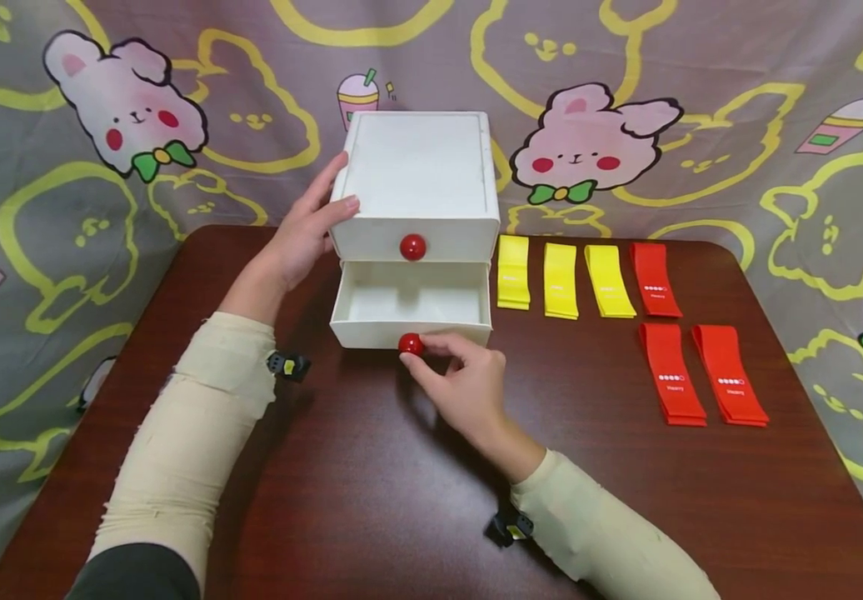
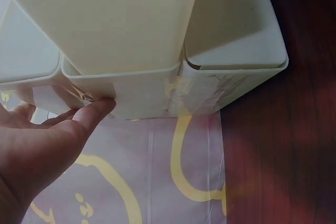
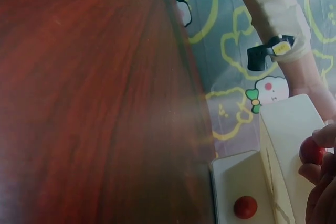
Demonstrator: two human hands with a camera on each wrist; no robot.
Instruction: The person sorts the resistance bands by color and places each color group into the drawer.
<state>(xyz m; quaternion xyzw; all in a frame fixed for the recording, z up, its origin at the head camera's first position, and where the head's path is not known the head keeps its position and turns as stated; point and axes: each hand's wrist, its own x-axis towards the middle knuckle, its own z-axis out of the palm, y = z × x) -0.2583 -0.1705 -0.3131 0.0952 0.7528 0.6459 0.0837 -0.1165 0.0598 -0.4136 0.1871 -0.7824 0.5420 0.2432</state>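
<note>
A white drawer cabinet (image 1: 416, 167) stands at the back of the table. One drawer (image 1: 469, 304) beneath the top one is pulled out, and its inside shows no contents. My right hand (image 1: 469, 383) pinches that drawer's round red knob (image 3: 312, 151) between thumb and fingers. My left hand (image 1: 304, 233) rests against the cabinet's left side, fingers near its upper edge. In the left wrist view, the left hand (image 2: 47, 145) touches the cabinet wall (image 2: 142, 95) beside the extended drawer. Another red knob (image 1: 412, 247) sits on the closed top drawer.
Right of the cabinet lie several folded flat bands: three yellow ones (image 1: 561, 281) and three red ones (image 1: 673, 375). A lower drawer front with a red knob (image 3: 245, 207) shows in the right wrist view. A patterned cloth (image 1: 416, 75) hangs behind the dark wooden table (image 1: 371, 500).
</note>
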